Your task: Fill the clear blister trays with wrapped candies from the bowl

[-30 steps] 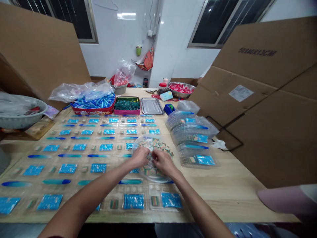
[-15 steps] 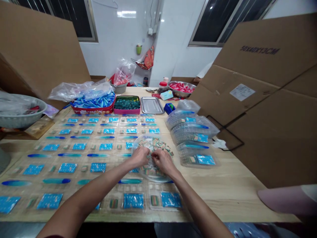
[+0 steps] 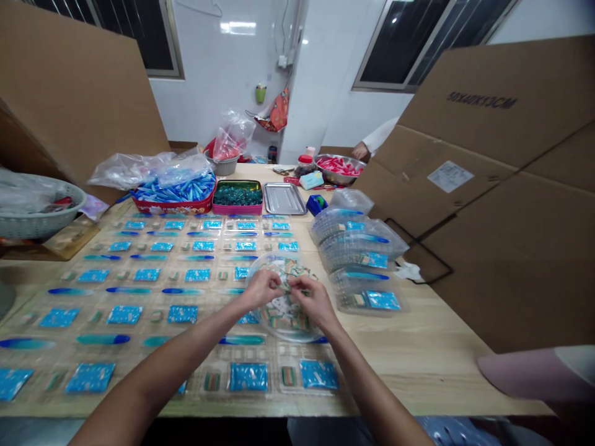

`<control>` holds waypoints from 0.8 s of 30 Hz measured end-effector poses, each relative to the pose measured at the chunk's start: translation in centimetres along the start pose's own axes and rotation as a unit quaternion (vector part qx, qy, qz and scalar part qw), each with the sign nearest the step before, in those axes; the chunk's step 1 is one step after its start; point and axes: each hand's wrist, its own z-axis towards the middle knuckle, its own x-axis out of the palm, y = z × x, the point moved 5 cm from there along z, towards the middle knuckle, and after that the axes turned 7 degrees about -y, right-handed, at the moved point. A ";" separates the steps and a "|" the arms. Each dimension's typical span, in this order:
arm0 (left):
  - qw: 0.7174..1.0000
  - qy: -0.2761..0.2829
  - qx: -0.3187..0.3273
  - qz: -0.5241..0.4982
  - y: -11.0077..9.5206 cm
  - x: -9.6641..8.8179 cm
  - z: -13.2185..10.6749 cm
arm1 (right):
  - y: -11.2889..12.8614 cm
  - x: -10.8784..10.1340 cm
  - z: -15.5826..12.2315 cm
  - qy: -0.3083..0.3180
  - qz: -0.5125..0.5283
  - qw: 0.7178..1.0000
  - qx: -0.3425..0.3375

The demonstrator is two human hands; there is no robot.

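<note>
My left hand [image 3: 261, 289] and my right hand [image 3: 313, 299] meet over a clear round dish [image 3: 284, 334] heaped with small striped erasers [image 3: 283, 310]. Both hands are closed, fingertips pinched together on small erasers lifted just above the pile. The dish rests on clear plastic blister trays [image 3: 139, 291] that cover the wooden table [image 3: 432, 359]. The trays' pockets hold blue packets [image 3: 250, 376], blue pens [image 3: 103, 339] and striped erasers.
A stack of filled clear trays [image 3: 360, 254] stands right of the dish. At the back are a red tin of blue pens [image 3: 174, 191], a tin of dark green pieces [image 3: 238, 196], a steel tray [image 3: 283, 198] and a bowl of red items [image 3: 338, 166]. Cardboard sheets [image 3: 502, 204] flank the table. Another person's hand [image 3: 360, 150] shows at the far end.
Both hands have risen slightly off the eraser pile and drawn their fingertips together. Another person's hand and sleeve have come into view at the far end.
</note>
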 end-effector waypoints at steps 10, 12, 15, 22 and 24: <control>0.900 0.079 -0.151 -0.402 0.2 0.4 -1.2 | 4.5 -0.9 -0.8 0.061 0.014 0.987 -0.145; 0.894 0.116 -0.151 -0.405 -0.2 0.2 -1.3 | 5.4 -1.0 -1.0 0.085 0.000 0.981 -0.175; 0.893 0.185 -0.157 -0.378 -0.6 0.2 -1.5 | 6.2 -1.0 -1.1 0.146 -0.010 0.971 -0.189; 0.882 0.255 -0.169 -0.358 -1.0 0.4 -1.8 | 6.6 -1.2 -0.8 0.184 -0.013 0.965 -0.188; 0.878 0.260 -0.172 -0.364 -1.0 0.4 -1.9 | 6.6 -1.2 -0.8 0.177 0.001 0.965 -0.192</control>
